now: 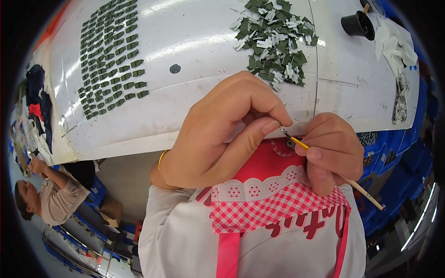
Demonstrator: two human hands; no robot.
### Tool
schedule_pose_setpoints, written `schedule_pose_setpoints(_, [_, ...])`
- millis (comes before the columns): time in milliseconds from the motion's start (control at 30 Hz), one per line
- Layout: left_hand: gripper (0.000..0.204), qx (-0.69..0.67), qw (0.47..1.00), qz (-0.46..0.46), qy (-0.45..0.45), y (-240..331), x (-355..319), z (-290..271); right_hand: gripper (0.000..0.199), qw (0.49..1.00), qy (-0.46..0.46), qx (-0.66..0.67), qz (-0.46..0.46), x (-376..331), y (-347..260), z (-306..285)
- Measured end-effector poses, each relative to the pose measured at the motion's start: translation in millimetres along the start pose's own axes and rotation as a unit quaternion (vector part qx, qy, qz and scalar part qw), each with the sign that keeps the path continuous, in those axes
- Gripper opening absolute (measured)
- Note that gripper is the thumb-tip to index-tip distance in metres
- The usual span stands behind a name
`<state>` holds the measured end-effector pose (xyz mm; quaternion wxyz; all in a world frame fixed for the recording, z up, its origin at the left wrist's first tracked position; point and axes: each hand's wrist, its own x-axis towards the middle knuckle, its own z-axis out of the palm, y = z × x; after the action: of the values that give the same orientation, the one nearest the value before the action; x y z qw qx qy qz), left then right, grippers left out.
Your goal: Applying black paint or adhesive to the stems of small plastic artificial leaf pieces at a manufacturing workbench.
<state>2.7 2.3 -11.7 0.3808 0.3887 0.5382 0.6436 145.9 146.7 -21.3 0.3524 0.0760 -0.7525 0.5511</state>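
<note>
Head view: left hand point(218, 132) is curled, thumb and forefinger pinched on a tiny grey part point(283, 131) at the white table's point(194, 41) near edge. Right hand point(331, 150) is clenched round a thin yellow-handled brush point(340, 176); the brush tip touches the part, the wooden end sticks out past the hand toward the lower right. Both hands sit just over the table's near edge, above a pink checked apron point(273, 204) with a white lace strip.

On the table, far left from the hands: neat rows of small dark green pieces point(111, 55). Far side, above the hands: loose heap of green and white pieces point(276, 39). Right of that heap: small black cup point(358, 24) with a stick in it, then crumpled white cloth point(394, 44) near the table's right end. Dark round spot point(175, 68) on the table between rows and heap.

Left of the table, lower down: another person point(51, 194) in a beige top, arm raised. Right of the table: blue crates point(394, 157).
</note>
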Motion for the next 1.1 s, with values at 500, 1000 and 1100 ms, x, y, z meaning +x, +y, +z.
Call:
schedule_pose_setpoints(500, [0.017, -0.037, 0.998, -0.037, 0.026, 5, -3, 0, 0.023, 1.000, 0.016, 0.015, 0.009, -5, 1, -10])
schedule_pose_setpoints(1000, [0.024, -0.023, 0.996, 0.030, 0.087, -4, -2, 6, 0.017, 1.000, -0.005, -0.016, -0.001, -6, 0, -4])
schedule_pose_setpoints(1100, [0.023, -0.019, 0.996, 0.026, 0.085, -5, -2, 6, 0.017, 1.000, 0.005, -0.020, 0.001, -6, 1, -2])
